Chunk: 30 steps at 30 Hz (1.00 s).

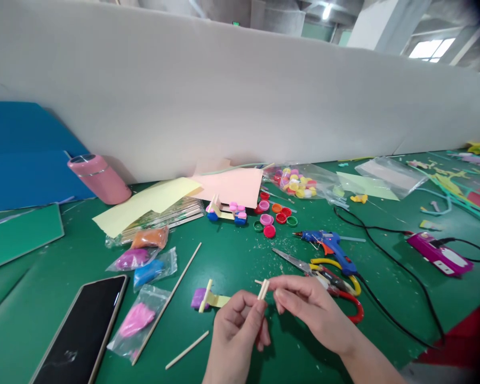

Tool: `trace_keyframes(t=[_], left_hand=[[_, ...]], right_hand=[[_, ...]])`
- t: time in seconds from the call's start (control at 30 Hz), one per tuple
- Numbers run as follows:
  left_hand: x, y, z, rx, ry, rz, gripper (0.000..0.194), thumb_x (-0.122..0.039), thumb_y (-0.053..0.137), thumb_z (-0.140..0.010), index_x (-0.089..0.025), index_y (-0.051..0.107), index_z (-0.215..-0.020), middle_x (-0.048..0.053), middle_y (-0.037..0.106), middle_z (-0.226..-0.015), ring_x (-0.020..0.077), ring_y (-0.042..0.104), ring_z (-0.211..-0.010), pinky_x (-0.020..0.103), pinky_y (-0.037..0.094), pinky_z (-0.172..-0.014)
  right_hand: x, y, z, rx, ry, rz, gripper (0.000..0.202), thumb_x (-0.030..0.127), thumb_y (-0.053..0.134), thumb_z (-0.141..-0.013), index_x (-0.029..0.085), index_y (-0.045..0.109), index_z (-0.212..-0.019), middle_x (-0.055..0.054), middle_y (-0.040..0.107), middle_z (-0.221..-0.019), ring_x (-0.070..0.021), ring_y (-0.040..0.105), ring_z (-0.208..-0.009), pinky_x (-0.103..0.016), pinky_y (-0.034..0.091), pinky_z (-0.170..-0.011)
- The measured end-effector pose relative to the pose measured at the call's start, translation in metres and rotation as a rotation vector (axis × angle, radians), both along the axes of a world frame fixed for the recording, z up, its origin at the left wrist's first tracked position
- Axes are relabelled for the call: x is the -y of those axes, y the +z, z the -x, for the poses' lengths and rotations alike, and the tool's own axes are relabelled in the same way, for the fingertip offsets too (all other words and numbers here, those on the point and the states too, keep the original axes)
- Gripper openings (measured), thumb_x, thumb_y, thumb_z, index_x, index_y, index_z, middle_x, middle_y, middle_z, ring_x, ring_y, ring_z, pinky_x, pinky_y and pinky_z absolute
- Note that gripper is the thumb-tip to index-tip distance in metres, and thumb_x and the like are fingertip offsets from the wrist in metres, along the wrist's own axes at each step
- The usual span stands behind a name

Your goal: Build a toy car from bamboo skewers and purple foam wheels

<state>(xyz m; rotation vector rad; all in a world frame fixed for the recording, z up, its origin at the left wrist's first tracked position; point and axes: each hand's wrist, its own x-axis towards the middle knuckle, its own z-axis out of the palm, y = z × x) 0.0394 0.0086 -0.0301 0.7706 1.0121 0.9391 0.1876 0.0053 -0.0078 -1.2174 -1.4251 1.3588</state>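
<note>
My left hand (242, 325) is closed on short pale wooden sticks (263, 289), held side by side between thumb and fingers, their ends pointing up. My right hand (310, 304) is pinched right beside them. A small stick tip (258, 281) pokes out to the left behind the held sticks, in line with my right fingertips. Just left of my hands lies a small piece with a purple clay block (199, 298), a crosswise stick (206, 296) and a pale yellow strip (220, 301). A short loose stick (187, 350) and a longer one (168, 301) lie further left.
Scissors (294, 260), yellow-handled pliers (358, 282) and a blue glue gun (330, 245) lie close to my right hand; a black cord (404, 277) trails rightward. Bottle caps (266, 219) and a small clay-and-stick model (226, 212) sit beyond. Clay bags (138, 320) and a phone (82, 330) lie left.
</note>
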Motion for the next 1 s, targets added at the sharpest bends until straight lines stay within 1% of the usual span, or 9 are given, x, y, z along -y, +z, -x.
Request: trace_keyframes(t=[0.13, 0.2, 0.37, 0.47, 0.53, 0.7, 0.73, 0.87, 1.0], left_hand=[[-0.001, -0.001, -0.001, 0.009, 0.027, -0.005, 0.033, -0.044, 0.069, -0.064, -0.013, 0.058, -0.060, -0.004, 0.050, -0.037, 0.0045, 0.037, -0.035, 0.016, 0.026, -0.038], [0.000, -0.001, -0.001, -0.001, 0.033, -0.007, 0.034, -0.045, 0.069, -0.063, -0.013, 0.058, -0.060, -0.004, 0.050, -0.037, 0.0044, 0.037, -0.035, 0.016, 0.026, -0.038], [0.002, 0.000, -0.001, -0.019, 0.054, -0.025, 0.034, -0.045, 0.069, -0.063, -0.014, 0.057, -0.060, -0.005, 0.050, -0.037, 0.0046, 0.037, -0.036, 0.016, 0.027, -0.039], [0.002, 0.000, -0.002, -0.021, 0.061, -0.030, 0.034, -0.044, 0.069, -0.063, -0.014, 0.057, -0.060, -0.005, 0.050, -0.037, 0.0046, 0.037, -0.035, 0.016, 0.027, -0.038], [0.002, 0.000, -0.002, -0.018, 0.070, -0.027, 0.033, -0.044, 0.069, -0.064, -0.013, 0.057, -0.060, -0.005, 0.050, -0.037, 0.0043, 0.038, -0.035, 0.015, 0.026, -0.039], [0.001, 0.001, -0.002, 0.047, 0.070, 0.014, 0.032, -0.042, 0.070, -0.064, -0.013, 0.057, -0.061, -0.005, 0.051, -0.036, 0.0034, 0.038, -0.034, 0.015, 0.026, -0.039], [0.001, 0.001, -0.002, 0.061, 0.068, 0.024, 0.032, -0.042, 0.070, -0.064, -0.013, 0.057, -0.061, -0.005, 0.052, -0.036, 0.0033, 0.038, -0.034, 0.015, 0.026, -0.039], [0.000, 0.004, -0.003, 0.105, 0.065, 0.062, 0.032, -0.041, 0.072, -0.062, -0.013, 0.057, -0.061, -0.004, 0.052, -0.037, 0.0033, 0.038, -0.034, 0.015, 0.024, -0.038], [0.000, 0.006, -0.003, 0.132, 0.075, 0.075, 0.031, -0.041, 0.072, -0.062, -0.013, 0.058, -0.062, -0.004, 0.051, -0.036, 0.0033, 0.036, -0.034, 0.016, 0.023, -0.039]], right_hand=[[0.001, 0.006, 0.003, 0.082, 0.016, -0.015, 0.027, 0.035, 0.044, -0.089, 0.019, 0.065, -0.095, 0.001, 0.051, -0.065, -0.0124, 0.046, -0.064, -0.022, 0.036, -0.056], [0.002, 0.009, 0.005, 0.136, 0.010, -0.036, 0.026, 0.033, 0.044, -0.088, 0.018, 0.065, -0.090, 0.001, 0.051, -0.065, -0.0126, 0.046, -0.063, -0.022, 0.036, -0.055], [0.003, 0.011, 0.008, 0.281, -0.086, -0.155, 0.021, 0.029, 0.047, -0.086, 0.018, 0.062, -0.076, 0.001, 0.053, -0.064, -0.0124, 0.045, -0.058, -0.023, 0.037, -0.054], [0.004, 0.011, 0.007, 0.290, -0.129, -0.203, 0.018, 0.028, 0.051, -0.084, 0.019, 0.059, -0.071, 0.001, 0.052, -0.061, -0.0120, 0.044, -0.056, -0.023, 0.036, -0.052], [0.004, 0.012, 0.005, 0.239, -0.161, -0.209, 0.019, 0.029, 0.051, -0.085, 0.019, 0.057, -0.069, 0.002, 0.049, -0.060, -0.0119, 0.042, -0.056, -0.023, 0.035, -0.052], [0.004, 0.007, -0.001, 0.047, -0.296, -0.165, 0.013, 0.032, 0.050, -0.086, 0.021, 0.052, -0.080, 0.003, 0.044, -0.064, -0.0112, 0.038, -0.055, -0.023, 0.031, -0.048], [0.004, 0.005, -0.002, 0.021, -0.314, -0.167, 0.015, 0.033, 0.050, -0.086, 0.021, 0.050, -0.078, 0.004, 0.042, -0.063, -0.0109, 0.037, -0.054, -0.023, 0.030, -0.047], [0.001, -0.008, -0.001, -0.135, -0.416, -0.240, 0.037, 0.035, 0.037, -0.092, 0.020, 0.038, -0.058, 0.004, 0.036, -0.056, -0.0117, 0.033, -0.052, -0.026, 0.027, -0.049], [-0.007, -0.012, -0.002, -0.366, -0.584, -0.212, 0.042, 0.034, 0.036, -0.092, 0.021, 0.031, -0.052, 0.005, 0.031, -0.051, -0.0115, 0.027, -0.047, -0.026, 0.024, -0.046]])
